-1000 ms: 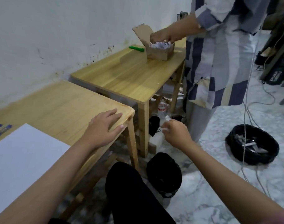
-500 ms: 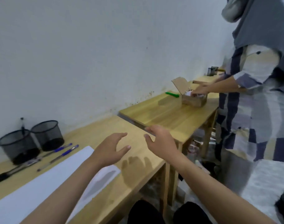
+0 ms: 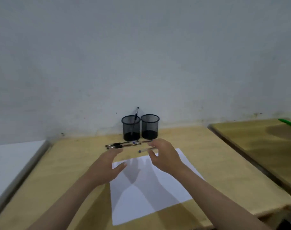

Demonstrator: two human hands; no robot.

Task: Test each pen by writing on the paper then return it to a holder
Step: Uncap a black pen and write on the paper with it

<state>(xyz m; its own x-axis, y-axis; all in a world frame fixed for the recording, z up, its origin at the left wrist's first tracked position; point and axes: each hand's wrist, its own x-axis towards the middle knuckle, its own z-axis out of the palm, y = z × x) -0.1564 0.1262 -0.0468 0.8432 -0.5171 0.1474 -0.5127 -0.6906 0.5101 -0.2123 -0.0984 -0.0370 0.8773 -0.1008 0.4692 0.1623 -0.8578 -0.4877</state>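
Observation:
A white sheet of paper (image 3: 151, 193) lies on the wooden table (image 3: 61, 171). Two black mesh holders stand by the wall: the left holder (image 3: 131, 128) has one pen standing in it, the right holder (image 3: 149, 127) looks empty. Several pens (image 3: 123, 144) lie in a row in front of the holders. A blue-capped pen (image 3: 145, 149) lies just past the paper's far edge. My left hand (image 3: 106, 165) hovers open over the paper's far left corner. My right hand (image 3: 164, 155) hovers open above the paper, its fingertips close over the blue-capped pen.
A second wooden table (image 3: 260, 138) stands to the right across a narrow gap, with a green object (image 3: 289, 124) at its far edge. A white surface (image 3: 10, 161) adjoins the table on the left. The wall rises right behind the holders.
The view has swung left from the neighbouring table and a standing person to the holders and pens. Both hands have moved forward over the paper, the right one reaching the blue-capped pen.

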